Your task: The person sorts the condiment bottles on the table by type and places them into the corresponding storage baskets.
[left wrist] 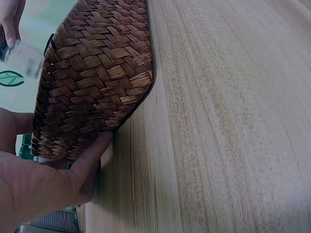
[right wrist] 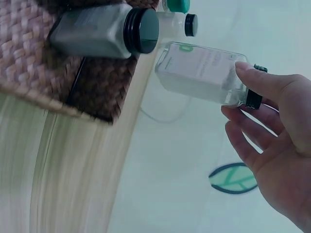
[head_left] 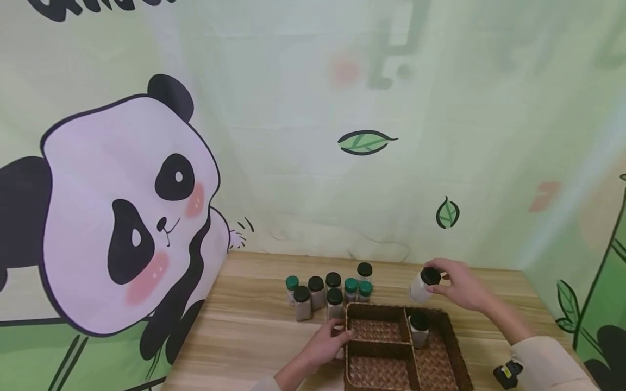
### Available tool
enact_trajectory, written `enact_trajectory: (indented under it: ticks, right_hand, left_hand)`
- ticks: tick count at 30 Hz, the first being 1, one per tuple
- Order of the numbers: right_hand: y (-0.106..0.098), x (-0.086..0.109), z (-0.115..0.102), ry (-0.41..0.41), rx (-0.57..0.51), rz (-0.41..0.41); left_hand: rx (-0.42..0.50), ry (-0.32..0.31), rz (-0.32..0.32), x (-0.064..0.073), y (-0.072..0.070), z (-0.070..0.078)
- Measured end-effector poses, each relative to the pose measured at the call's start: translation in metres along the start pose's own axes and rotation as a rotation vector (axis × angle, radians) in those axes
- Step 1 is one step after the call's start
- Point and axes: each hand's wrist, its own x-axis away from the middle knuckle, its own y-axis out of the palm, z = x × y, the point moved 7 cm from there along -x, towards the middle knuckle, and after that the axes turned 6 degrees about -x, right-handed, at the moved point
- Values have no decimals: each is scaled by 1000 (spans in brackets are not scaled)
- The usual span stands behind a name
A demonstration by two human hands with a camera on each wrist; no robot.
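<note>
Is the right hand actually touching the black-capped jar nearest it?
Touching. The right wrist view shows the right hand gripping the jar, thumb against its side by the cap.

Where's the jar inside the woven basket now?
Head view: the jar stands in the right compartment of the woven basket, toward the far end, beside the divider.

We see pale wood-grain tabletop (head_left: pixel 254 345) with lengthwise streaks. On it we find rectangular brown woven tray (head_left: pixel 381 309), split into compartments. Near tray's far left corner we count upright cluster of small jars: five black-lidded jars (head_left: pixel 303 310), three green-lidded jars (head_left: pixel 292 284).
</note>
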Motion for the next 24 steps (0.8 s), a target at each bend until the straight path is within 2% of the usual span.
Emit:
enact_trajectory:
  ticks: [6,12,17,21,24]
  right_hand:
    - [-10,23,3,24,39,-27]
    - [-4,42,12,15,82,-47]
    - [10,53,18,20,75,-83]
    - [26,59,25,55,45,-127]
    - [37,60,30,43,44,-135]
  left_hand:
    - [5,-27,-14,2,-2,-3]
    - [3,-50,-10,4,0,-7]
    - [40,-52,-7,3,0,-5]
    - [40,-41,-9,2,1,-2]
    - [29,-31,-7,2,0,0]
